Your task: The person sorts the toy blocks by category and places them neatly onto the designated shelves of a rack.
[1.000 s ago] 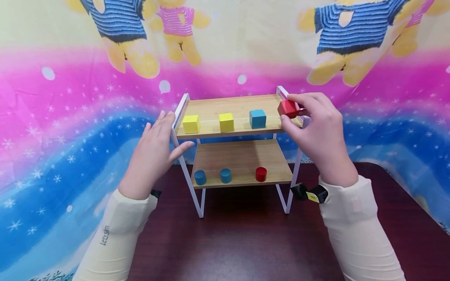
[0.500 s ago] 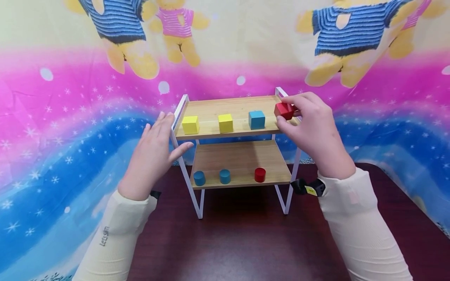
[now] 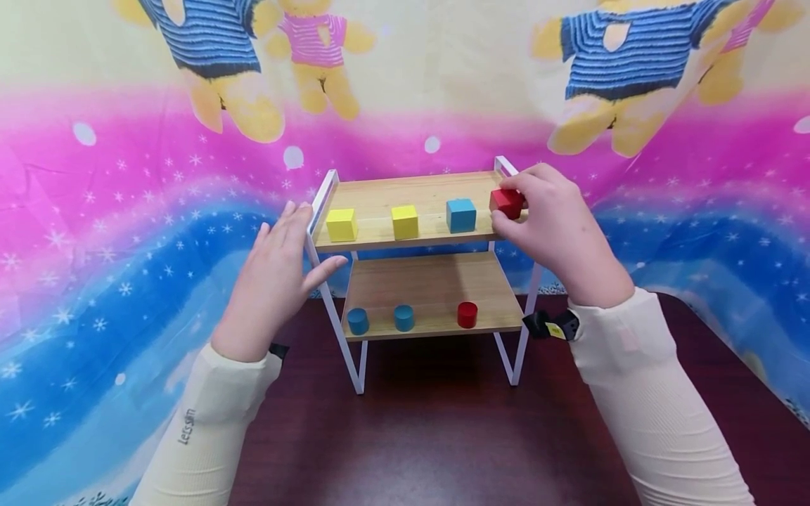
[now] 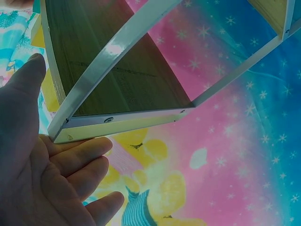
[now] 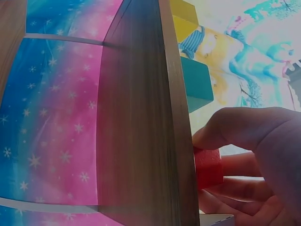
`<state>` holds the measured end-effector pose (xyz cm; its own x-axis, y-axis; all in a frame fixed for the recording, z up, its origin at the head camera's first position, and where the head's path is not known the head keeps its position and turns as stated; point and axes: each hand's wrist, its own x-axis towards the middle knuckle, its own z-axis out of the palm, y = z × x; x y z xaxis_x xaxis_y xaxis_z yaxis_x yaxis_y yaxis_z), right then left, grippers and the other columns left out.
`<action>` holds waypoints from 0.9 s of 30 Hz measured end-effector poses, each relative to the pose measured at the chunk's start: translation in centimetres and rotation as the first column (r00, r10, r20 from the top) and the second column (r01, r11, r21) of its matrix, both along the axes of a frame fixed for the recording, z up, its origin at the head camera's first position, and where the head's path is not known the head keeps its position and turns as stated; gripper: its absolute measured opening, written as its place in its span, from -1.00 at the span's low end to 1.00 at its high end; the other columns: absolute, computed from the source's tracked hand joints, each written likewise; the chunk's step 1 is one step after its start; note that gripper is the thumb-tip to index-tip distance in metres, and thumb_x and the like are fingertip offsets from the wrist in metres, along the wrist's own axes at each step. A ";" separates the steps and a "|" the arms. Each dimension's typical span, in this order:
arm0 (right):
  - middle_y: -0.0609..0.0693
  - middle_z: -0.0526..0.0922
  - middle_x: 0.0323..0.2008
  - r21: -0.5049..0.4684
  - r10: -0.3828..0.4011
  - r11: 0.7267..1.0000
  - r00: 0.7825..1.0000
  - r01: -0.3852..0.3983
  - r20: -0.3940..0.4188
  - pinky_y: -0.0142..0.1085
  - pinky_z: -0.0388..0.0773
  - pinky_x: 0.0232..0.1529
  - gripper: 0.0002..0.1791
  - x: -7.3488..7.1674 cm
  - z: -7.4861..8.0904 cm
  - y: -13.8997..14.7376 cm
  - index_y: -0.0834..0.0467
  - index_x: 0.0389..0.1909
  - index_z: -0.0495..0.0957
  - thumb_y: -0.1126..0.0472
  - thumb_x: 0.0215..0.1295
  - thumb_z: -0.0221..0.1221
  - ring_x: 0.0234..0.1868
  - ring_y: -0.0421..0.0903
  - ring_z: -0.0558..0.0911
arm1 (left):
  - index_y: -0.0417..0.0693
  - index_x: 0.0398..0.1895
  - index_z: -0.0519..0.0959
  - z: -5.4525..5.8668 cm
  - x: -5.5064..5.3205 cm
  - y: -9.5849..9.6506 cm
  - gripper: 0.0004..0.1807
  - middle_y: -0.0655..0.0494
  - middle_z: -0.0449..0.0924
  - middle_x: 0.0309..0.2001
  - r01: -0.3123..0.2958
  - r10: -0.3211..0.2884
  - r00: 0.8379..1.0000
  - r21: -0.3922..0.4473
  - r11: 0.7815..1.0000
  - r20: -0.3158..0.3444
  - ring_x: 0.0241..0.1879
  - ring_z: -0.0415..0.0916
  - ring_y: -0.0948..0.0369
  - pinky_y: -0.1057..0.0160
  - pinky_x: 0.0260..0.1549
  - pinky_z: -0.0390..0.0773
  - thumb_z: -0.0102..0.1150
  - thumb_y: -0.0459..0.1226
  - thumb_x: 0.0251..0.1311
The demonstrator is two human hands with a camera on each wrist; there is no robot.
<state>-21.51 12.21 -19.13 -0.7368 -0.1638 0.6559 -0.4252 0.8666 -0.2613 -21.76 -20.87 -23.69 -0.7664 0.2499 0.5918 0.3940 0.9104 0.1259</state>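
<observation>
My right hand (image 3: pixel 560 228) pinches a red cube (image 3: pixel 504 204) between thumb and fingers at the right end of the upper wooden shelf (image 3: pixel 418 188). In the right wrist view, the red cube (image 5: pixel 209 169) appears to touch the shelf top. To its left, a blue cube (image 3: pixel 460 216) and two yellow cubes, one mid-shelf (image 3: pixel 405 222) and one near the left end (image 3: pixel 342 225), stand in a row. With fingers extended, my left hand (image 3: pixel 272 281) is at the rack's left side; in the left wrist view its fingers (image 4: pixel 82 153) lie against the white frame (image 4: pixel 122 125).
On the lower shelf (image 3: pixel 430 277) stand two blue cylinders, the left one (image 3: pixel 358 321) and the middle one (image 3: pixel 403 318), plus a red cylinder (image 3: pixel 467 315). The white-framed rack stands on a dark red table (image 3: pixel 418 436), before a printed cloth backdrop (image 3: pixel 405 77).
My right hand has moved left and slightly down with the red cube, from above the shelf's right end to the shelf surface beside the blue cube. My left hand has stayed put.
</observation>
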 end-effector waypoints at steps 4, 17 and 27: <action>0.17 0.46 -0.12 0.013 -0.006 1.000 0.999 0.005 0.038 -0.04 0.60 -0.18 -0.54 -0.1 0.2 -0.2 0.30 0.00 0.55 0.24 0.04 0.34 -0.10 0.04 0.46 | -0.13 0.45 0.05 0.1 0.1 0.0 -0.06 -0.14 0.11 0.40 -0.002 0.002 1.000 -0.001 1.000 -0.006 0.44 -0.12 0.04 -0.13 0.33 -0.10 0.10 0.19 0.14; 0.16 0.46 -0.18 0.055 -0.023 0.998 0.998 0.019 0.065 -0.07 0.60 -0.23 -0.66 -0.3 0.2 -0.3 0.29 -0.14 0.59 0.23 0.06 0.31 -0.13 0.03 0.44 | -0.13 0.45 0.04 0.1 0.1 0.0 -0.06 -0.14 0.10 0.40 -0.002 0.002 1.000 -0.004 1.000 0.003 0.44 -0.13 0.04 -0.14 0.33 -0.10 0.09 0.19 0.15; 0.17 0.47 -0.16 0.043 -0.016 0.999 0.999 0.015 0.030 -0.05 0.59 -0.22 -0.66 -0.1 0.0 -0.3 0.30 -0.14 0.59 0.23 0.07 0.30 -0.12 0.04 0.44 | -0.15 0.44 0.05 0.1 0.2 0.1 -0.06 -0.15 0.11 0.40 -0.002 0.002 1.000 -0.006 1.000 0.004 0.44 -0.13 0.03 -0.15 0.33 -0.09 0.12 0.17 0.14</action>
<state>-21.62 11.92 -19.10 -0.7591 -0.1799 0.6257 -0.4041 0.8837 -0.2362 -21.59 -20.74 -23.55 -0.7689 0.2525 0.5875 0.3922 0.9118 0.1214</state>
